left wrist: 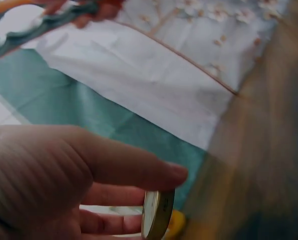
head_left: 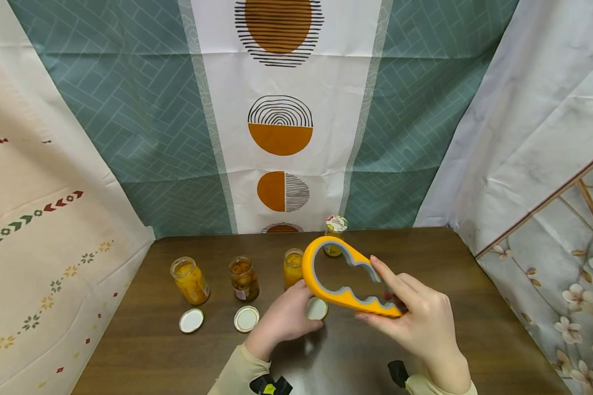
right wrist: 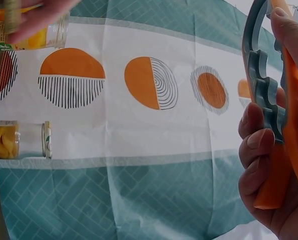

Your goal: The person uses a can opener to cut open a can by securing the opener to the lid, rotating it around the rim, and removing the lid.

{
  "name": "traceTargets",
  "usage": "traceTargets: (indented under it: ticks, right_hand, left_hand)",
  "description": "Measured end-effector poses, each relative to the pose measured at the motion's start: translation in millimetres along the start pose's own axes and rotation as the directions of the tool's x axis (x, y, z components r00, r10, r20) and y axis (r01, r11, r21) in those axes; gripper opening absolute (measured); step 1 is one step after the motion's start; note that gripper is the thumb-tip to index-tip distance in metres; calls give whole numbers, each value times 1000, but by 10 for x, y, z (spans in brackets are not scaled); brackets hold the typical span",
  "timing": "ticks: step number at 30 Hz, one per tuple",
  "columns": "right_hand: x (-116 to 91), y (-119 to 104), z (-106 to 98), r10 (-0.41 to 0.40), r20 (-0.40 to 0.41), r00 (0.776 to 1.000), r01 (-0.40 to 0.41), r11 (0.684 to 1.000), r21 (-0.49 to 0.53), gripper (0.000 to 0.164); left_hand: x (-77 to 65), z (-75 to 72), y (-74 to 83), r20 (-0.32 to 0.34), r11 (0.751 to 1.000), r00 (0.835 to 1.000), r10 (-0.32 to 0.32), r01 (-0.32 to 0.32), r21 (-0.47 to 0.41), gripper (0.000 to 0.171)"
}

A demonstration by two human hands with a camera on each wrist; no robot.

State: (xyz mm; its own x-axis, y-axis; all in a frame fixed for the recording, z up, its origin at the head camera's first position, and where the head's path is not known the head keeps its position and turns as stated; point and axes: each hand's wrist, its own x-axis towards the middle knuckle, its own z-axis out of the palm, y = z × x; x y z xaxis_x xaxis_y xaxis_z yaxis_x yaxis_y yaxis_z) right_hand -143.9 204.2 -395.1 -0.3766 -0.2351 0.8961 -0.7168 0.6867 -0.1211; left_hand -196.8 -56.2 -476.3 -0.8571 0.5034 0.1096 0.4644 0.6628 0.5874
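Note:
My left hand (head_left: 289, 312) holds a round jar lid (head_left: 317, 309) by its edge; in the left wrist view the lid (left wrist: 159, 214) stands between thumb and fingers. Just behind that hand is a lidless glass jar (head_left: 292, 267) of yellow contents, partly hidden. My right hand (head_left: 415, 312) grips the handles of an orange jar opener (head_left: 326, 292) with grey scalloped inner edges, raised above the table. Beyond the opener, a jar with a patterned lid on (head_left: 336, 224) is partly covered by it; the right wrist view shows this jar's yellow pieces (right wrist: 3, 141).
To the left stand two more lidless jars, one with yellow fruit (head_left: 192, 285) and one with darker contents (head_left: 244, 282). A lid lies before each: a white one (head_left: 191, 320) and a pale one (head_left: 246, 319). The brown table (head_left: 178, 362) meets hanging cloths (head_left: 168, 164) at its back and sides.

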Motion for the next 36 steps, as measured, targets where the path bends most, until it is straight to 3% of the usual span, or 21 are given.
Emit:
traceTargets:
  ticks: [5,12,21,30,36]
  right_hand:
    - [3,5,-10,0,-2,1000,0,1000,-1,78]
    - [26,13,-3,-14,-15,1000,14,1000,5,77]
    - [-17,21,-11,5,-1,1000,-5,1000,-6,78]
    - [-18,6,-29,6,0,1000,-6,1000,-16,78]
    - [1,-9,-57,-11,-23,1000,11,1000,-6,77]
  left_hand:
    - [54,118,-79,15,996,998,-62,60,70,58]
    - [76,149,-158,43,984,993,-108,101,148,50]
    - [28,215,-200,37,936,992,-118,99,337,32]
    - [25,175,-190,34,927,984,-175,153,341,39]
    - [23,143,-137,-4,928,990,-140,133,348,43]
